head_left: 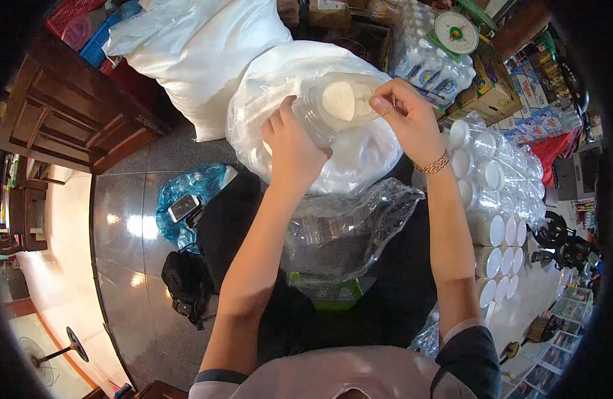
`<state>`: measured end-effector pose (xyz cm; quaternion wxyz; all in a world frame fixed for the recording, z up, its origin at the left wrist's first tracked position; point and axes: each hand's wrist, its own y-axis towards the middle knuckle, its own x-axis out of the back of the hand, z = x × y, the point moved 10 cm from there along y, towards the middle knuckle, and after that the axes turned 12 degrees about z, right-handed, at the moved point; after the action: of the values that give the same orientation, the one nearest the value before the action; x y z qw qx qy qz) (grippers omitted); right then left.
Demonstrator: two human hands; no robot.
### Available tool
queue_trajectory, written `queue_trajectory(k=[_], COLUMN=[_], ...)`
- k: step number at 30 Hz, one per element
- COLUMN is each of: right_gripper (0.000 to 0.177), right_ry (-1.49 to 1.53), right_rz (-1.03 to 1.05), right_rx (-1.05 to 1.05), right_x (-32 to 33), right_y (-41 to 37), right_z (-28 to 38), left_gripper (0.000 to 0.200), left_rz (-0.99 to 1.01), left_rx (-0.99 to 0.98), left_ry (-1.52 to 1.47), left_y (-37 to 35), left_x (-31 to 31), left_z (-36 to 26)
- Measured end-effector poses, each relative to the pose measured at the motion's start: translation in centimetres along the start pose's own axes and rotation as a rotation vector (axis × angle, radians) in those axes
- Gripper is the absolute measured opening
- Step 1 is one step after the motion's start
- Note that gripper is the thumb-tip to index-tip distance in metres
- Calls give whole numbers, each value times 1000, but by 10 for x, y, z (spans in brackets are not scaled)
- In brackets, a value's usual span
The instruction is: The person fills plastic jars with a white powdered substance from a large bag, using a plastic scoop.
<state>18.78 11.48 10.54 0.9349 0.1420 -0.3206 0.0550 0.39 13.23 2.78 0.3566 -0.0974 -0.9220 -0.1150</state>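
My left hand (290, 145) is closed around a clear plastic jar (311, 114), tilted on its side over an open white sack (263, 76) lined with clear plastic. My right hand (407, 114) pinches the end of a clear scoop (361, 100). White powder (338, 101) fills the scoop's bowl, which is at the mouth of the jar and overlaps it in this view. Below the hands, a crumpled clear plastic bag (350, 236) with clear containers inside lies between my legs. A beaded bracelet (434, 163) circles my right wrist.
Stacked clear jars with white tops (496, 256) stand on the right. Another full white sack (203, 66) leans behind. Shrink-wrapped bottles (431, 70) and a dial scale (456, 32) are at the back. A phone (184, 208) rests on blue plastic (170, 229) at left.
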Motion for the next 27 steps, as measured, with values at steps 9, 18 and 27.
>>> queue_trajectory(k=[9, 18, 27], right_gripper=[20, 19, 21], right_ry=[-291, -399, -343], right_rz=[-93, -161, -218], right_rx=[262, 394, 308], right_x=[0, 8, 32], right_y=[-10, -20, -23], right_z=[55, 75, 61], left_gripper=[98, 106, 104], left_rz=[-13, -43, -73], left_rx=[-95, -107, -100], left_ry=[-214, -230, -227], left_y=[-7, -7, -4], left_x=[-9, -10, -3], left_z=[-12, -21, -22])
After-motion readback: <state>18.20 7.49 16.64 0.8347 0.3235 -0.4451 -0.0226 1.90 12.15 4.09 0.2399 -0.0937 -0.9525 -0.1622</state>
